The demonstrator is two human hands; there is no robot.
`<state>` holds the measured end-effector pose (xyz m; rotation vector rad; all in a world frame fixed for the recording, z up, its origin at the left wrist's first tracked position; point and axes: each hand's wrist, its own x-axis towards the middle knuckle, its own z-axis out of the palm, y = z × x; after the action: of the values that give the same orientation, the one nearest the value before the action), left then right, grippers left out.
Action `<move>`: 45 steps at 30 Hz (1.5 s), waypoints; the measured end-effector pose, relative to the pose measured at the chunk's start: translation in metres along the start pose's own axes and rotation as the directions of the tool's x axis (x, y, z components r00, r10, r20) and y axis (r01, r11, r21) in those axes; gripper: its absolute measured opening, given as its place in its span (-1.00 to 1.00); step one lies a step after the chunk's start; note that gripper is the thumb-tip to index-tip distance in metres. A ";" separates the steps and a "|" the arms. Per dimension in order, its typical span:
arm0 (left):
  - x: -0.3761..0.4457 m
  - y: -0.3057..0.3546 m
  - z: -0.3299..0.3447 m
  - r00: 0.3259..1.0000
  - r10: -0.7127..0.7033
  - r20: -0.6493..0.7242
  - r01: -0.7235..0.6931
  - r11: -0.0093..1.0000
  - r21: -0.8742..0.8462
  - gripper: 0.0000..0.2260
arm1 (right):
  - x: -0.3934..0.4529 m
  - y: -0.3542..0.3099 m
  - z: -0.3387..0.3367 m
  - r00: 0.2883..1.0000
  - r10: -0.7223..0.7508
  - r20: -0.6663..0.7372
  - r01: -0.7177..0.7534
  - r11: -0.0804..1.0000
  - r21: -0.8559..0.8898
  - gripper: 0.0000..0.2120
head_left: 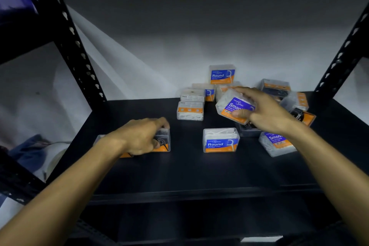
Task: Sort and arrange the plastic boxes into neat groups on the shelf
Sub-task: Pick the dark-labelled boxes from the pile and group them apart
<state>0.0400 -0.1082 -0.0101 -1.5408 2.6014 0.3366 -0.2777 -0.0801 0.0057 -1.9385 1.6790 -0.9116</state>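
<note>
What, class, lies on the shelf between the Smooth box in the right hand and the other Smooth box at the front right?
Nothing blocks the way. The right hand holds its Smooth box lifted; only a dark box lies low between it and the front Smooth box.

So the shelf is a dark, near-black board between black perforated uprights, filling the middle of the frame. Sitting right on it: a Round box just right of centre, a black-and-orange box left of centre, and a Smooth box lying tilted at the right. Further back, centre-right, is a cluster: two clear boxes back to back and an orange Charcoal box at the right edge. Another Round box stands at the very back.
</note>
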 end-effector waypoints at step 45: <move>0.125 0.246 0.020 0.930 0.362 -0.068 -0.331 0.902 0.277 -0.40 | -0.106 0.127 -0.120 0.945 0.249 -0.212 -0.322 0.823 -0.469 -0.43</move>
<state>-0.2364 -0.0962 -0.0204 -1.0395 2.8680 -0.0793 -0.4580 0.0125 -0.0194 -1.8649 2.4047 -0.5405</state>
